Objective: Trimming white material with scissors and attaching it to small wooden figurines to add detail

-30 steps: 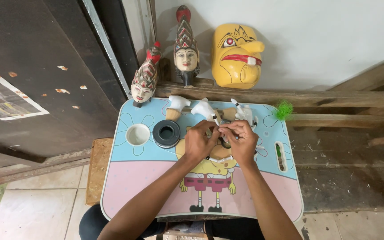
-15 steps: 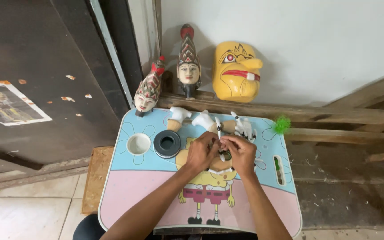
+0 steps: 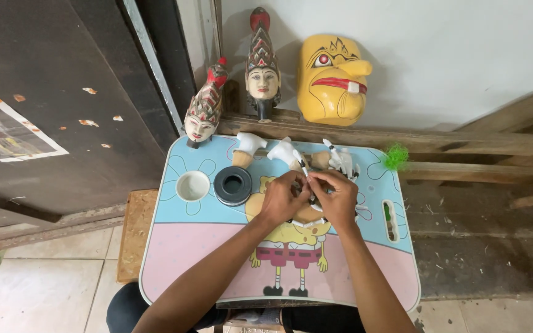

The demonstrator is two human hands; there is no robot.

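Note:
My left hand [image 3: 284, 198] and my right hand [image 3: 338, 198] meet fingertip to fingertip over the middle of a small cartoon-printed table [image 3: 180, 253]. The right hand's fingers pinch a thin white-tipped brush [image 3: 301, 163] that points up and to the left. The left hand's fingers close on a small piece that the two hands mostly hide. Just beyond the hands lie white-painted wooden puppet parts [image 3: 249, 148], with several more to the right [image 3: 340, 159].
A black round jar [image 3: 232, 185] and a white cup [image 3: 192, 185] stand left of the hands. Two carved puppet heads [image 3: 203, 112] [image 3: 261, 69] and a yellow mask [image 3: 331, 77] lean on the wall. A green tuft [image 3: 395, 157] sits on a wooden beam. A dark door [image 3: 63, 92] is at left.
Both hands have stayed together at the table's middle. The brush now tilts to the left instead of standing upright. The view has shifted slightly.

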